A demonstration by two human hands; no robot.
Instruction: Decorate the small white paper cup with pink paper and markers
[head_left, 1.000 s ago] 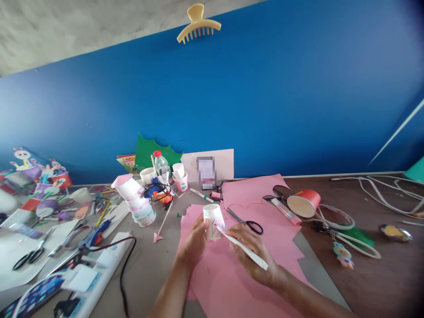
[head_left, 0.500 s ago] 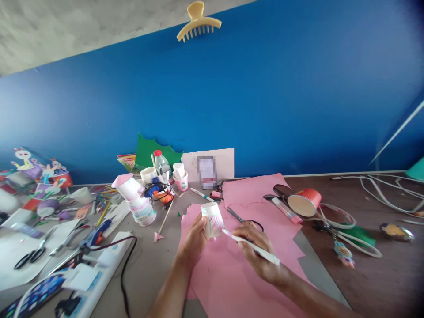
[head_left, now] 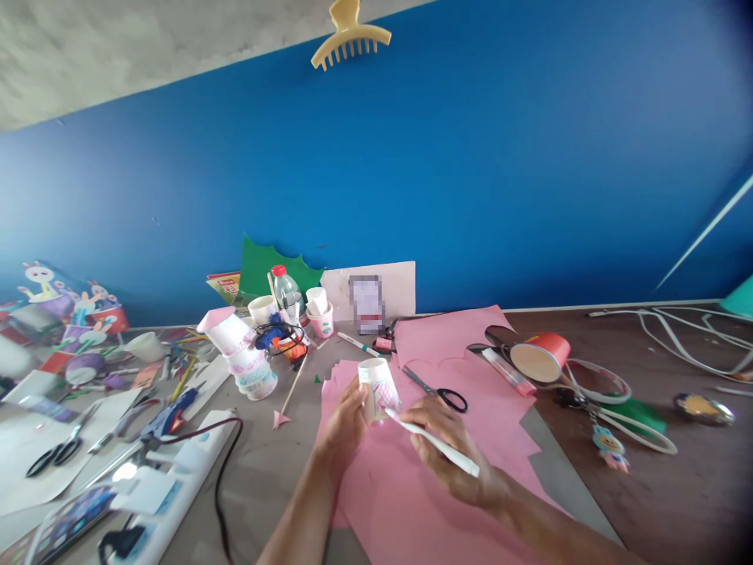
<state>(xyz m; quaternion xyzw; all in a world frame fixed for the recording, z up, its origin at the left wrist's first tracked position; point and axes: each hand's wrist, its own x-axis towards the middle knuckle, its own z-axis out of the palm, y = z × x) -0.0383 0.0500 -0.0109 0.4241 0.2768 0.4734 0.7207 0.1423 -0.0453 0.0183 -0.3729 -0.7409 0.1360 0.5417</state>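
Head view, places relative to the patterned paper cup (head_left: pixel 376 392), which sits in the left hand above pink paper. Far left of cup: black-handled scissors (head_left: pixel 54 457) on white paper. Less far left, nearer the wearer: white power strip (head_left: pixel 197 453), with a blue glue gun (head_left: pixel 170 416) just beyond it. Left of cup, well apart: leaning stack of printed cups (head_left: pixel 248 365). Between stack and cup: thin stick (head_left: pixel 292 388) with a pink arrow-shaped end, on the grey surface (head_left: pixel 264 479). Behind cup, to its left: red-capped bottle (head_left: pixel 287 292) and small pink cup (head_left: pixel 321 325).

Touching cup's left side: left hand (head_left: pixel 346 420), grip closed around it. Cup has its narrower end up, pink crisscross lines on its right face. Can't tell if its lower edge touches the pink paper (head_left: pixel 405 510).

Right of cup: right hand (head_left: pixel 450 447), grip clenched on a white pen (head_left: pixel 441 447), tip at cup's lower right side; contact too fine to confirm. Just beyond that hand, right of cup: second scissors (head_left: pixel 452 399), on the pink sheets. Further right: pink-and-white marker (head_left: pixel 509 373), red cup (head_left: pixel 550 355) on its side. Far right of cup: white cables (head_left: pixel 664 336).
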